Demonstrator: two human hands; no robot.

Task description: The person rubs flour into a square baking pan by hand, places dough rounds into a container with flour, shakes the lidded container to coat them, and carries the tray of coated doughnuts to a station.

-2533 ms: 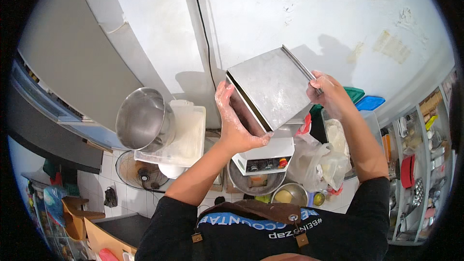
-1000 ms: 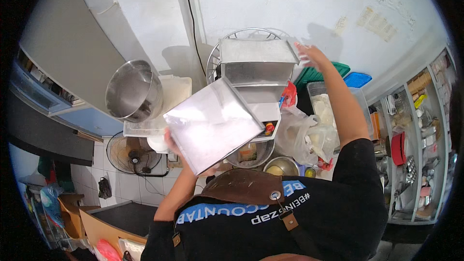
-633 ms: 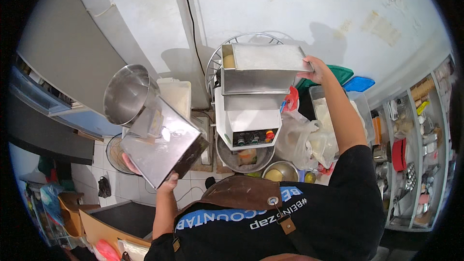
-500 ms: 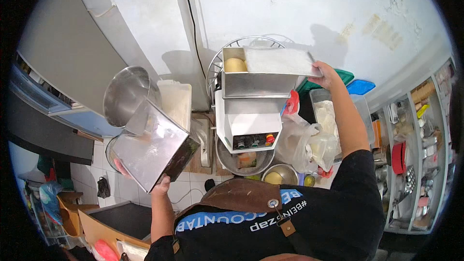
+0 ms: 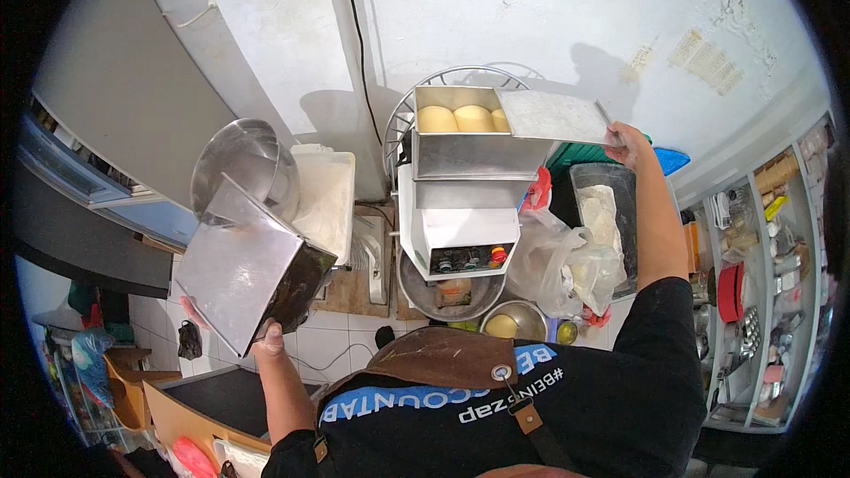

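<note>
My left hand point(image 5: 268, 342) is closed round the lower edge of a metal loaf tin point(image 5: 237, 261), held tilted at the left; its inside does not show. My right hand point(image 5: 629, 143) grips the far right end of a flat metal sliding lid point(image 5: 558, 117). This lid partly covers a second loaf tin point(image 5: 478, 157), which rests on top of a white stand mixer point(image 5: 460, 226). Rounded pale-yellow dough pieces point(image 5: 474, 119) show in the uncovered left part of that tin; the lid hides the rest.
A large steel bowl point(image 5: 232, 150) and a white tub point(image 5: 329, 199) stand at the left. Under the mixer is its bowl point(image 5: 412, 288). Nearby sit a small bowl with yellow dough point(image 5: 501, 326) and a plastic bag point(image 5: 553, 257). Packed shelves point(image 5: 760, 319) line the right.
My right hand has drawn the lid further to the right, baring more dough pieces. The tin in my left hand has moved left and slightly down.
</note>
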